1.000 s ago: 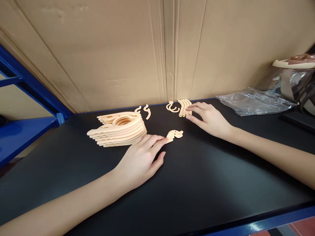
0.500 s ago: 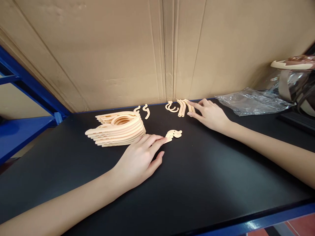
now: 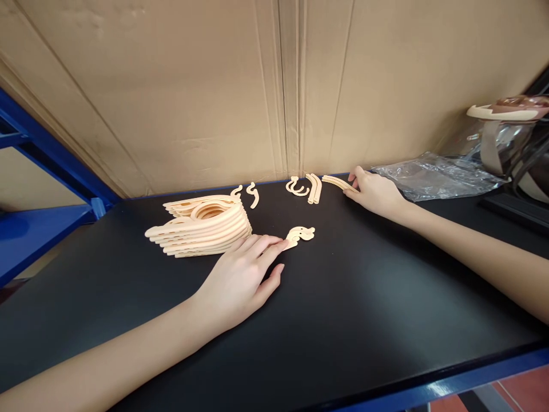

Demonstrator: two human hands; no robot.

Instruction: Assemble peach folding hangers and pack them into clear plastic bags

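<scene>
Head view, read from left to right along the black tabletop (image 3: pixel 343 320). We first meet a cream stack of curved pieces (image 3: pixel 201 234), nested layer upon layer, presumably because like shapes lie compactly. S-shaped hooks (image 3: pixel 256 198) lie behind its right end. In front, the left hand (image 3: pixel 242 272) rests with fingers extended and thumb well apart, clasping nothing; its fingertips touch the flat curved pieces (image 3: pixel 298 233), which we judge it steadies. Farther back, curled hooks (image 3: pixel 299 194) lie just beside upright-running strips (image 3: pixel 315 189), apparently grouped by shape. Next come slender curved strips (image 3: pixel 337 182), whose right end the right hand (image 3: pixel 377 191) holds in a narrow pinch of thumb and fingers, probably to control their angle. Beyond lies a clear plastic bag (image 3: pixel 446 177).

Counting in the same order, we find one stack, its layers too tight to number surely; two S-shaped hooks; flat pieces and curled hooks that overlap, so we cannot tell their totals; seemingly two upright-running strips; seemingly two pinched ones; and one bag.
</scene>
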